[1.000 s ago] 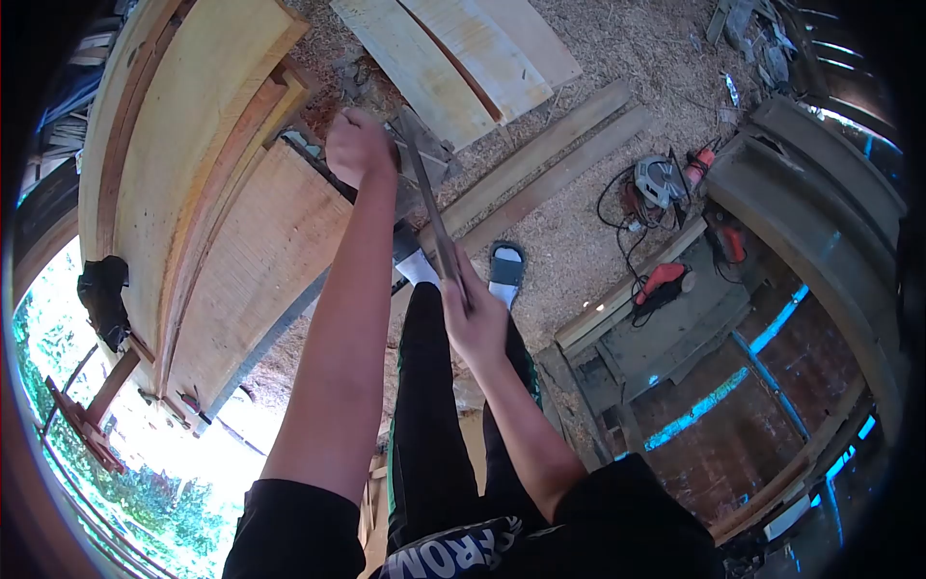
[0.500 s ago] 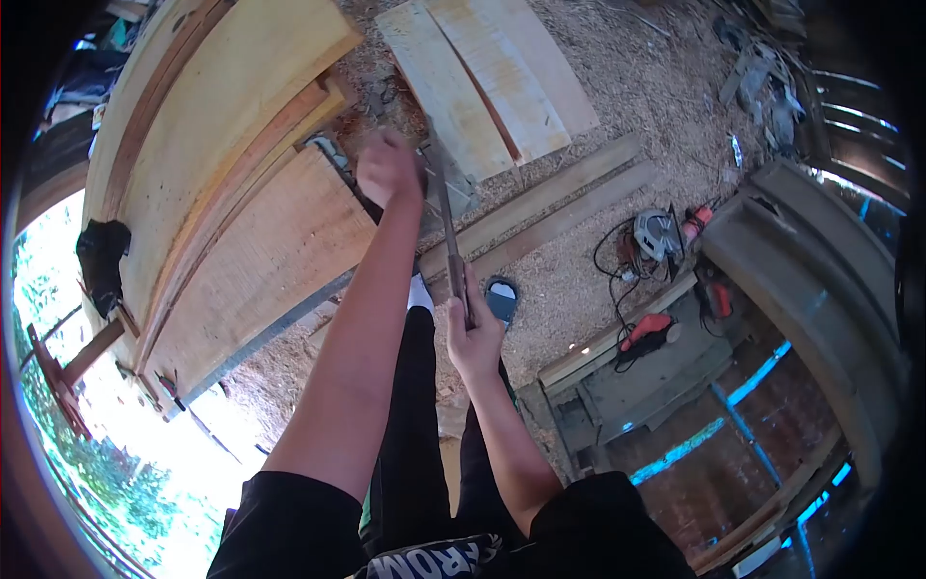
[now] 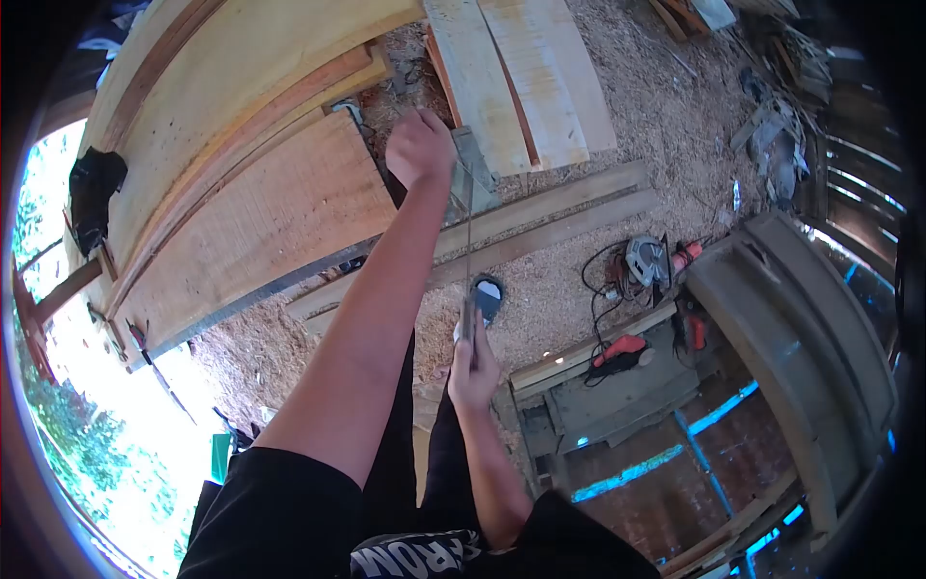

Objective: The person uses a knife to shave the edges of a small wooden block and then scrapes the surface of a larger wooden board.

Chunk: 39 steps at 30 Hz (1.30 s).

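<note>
My right hand (image 3: 474, 374) is closed round the lower end of a long, narrow blade (image 3: 469, 236), which points away from me and shows nearly edge-on. Further out, my left hand (image 3: 421, 147) is curled into a fist beside the blade's far end; what it holds, if anything, is hidden. Just beyond the fist lies a flat grey piece (image 3: 475, 159), partly behind the blade. A wide plank (image 3: 280, 212) lies left of my left forearm. My foot in a dark slipper (image 3: 488, 297) shows right beside the blade's near part.
Pale boards (image 3: 540, 87) lie ahead on sawdust-covered ground, with narrow battens (image 3: 550, 217) in front of them. To the right are a circular saw (image 3: 646, 261) with a cord and a red power tool (image 3: 622, 352). A large curved wooden piece (image 3: 801, 328) stands far right. Long curved timber (image 3: 260, 72) fills the upper left.
My view has shifted, so the boards sit further right and the tools slightly left. The blade has turned from showing its flat side to nearly edge-on. My left fist is less blurred.
</note>
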Available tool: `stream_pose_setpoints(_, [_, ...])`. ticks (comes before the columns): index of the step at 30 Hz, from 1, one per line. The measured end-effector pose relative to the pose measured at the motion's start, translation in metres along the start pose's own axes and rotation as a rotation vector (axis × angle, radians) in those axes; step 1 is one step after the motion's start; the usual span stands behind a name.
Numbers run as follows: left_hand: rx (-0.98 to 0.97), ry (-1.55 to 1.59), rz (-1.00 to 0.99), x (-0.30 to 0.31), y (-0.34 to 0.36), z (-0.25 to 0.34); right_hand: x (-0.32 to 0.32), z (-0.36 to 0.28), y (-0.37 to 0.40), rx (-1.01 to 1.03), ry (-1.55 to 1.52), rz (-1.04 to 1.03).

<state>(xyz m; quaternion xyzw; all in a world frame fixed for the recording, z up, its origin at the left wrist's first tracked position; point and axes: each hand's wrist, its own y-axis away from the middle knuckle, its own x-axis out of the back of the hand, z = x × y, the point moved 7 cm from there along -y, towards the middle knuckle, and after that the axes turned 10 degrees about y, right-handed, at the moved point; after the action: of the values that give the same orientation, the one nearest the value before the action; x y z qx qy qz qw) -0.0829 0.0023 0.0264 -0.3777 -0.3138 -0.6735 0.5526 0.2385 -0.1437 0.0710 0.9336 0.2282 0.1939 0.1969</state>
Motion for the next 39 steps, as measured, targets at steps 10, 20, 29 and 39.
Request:
stream_pose_setpoints(10, [-0.018, 0.049, -0.030, 0.001, 0.004, 0.000, -0.012, -0.005, -0.026, -0.001, 0.120, -0.017])
stream_pose_setpoints(20, [0.009, 0.110, -0.058, 0.003, 0.002, 0.000, -0.021, -0.040, -0.079, -0.011, 0.022, 0.009])
stream_pose_setpoints(29, [-0.028, 0.128, 0.054, -0.013, -0.018, 0.003, 0.007, 0.008, -0.030, -0.054, 0.046, 0.041])
stream_pose_setpoints(39, [0.039, 0.088, -0.020, -0.014, -0.022, 0.009, 0.041, 0.004, 0.046, -0.181, -0.124, -0.003])
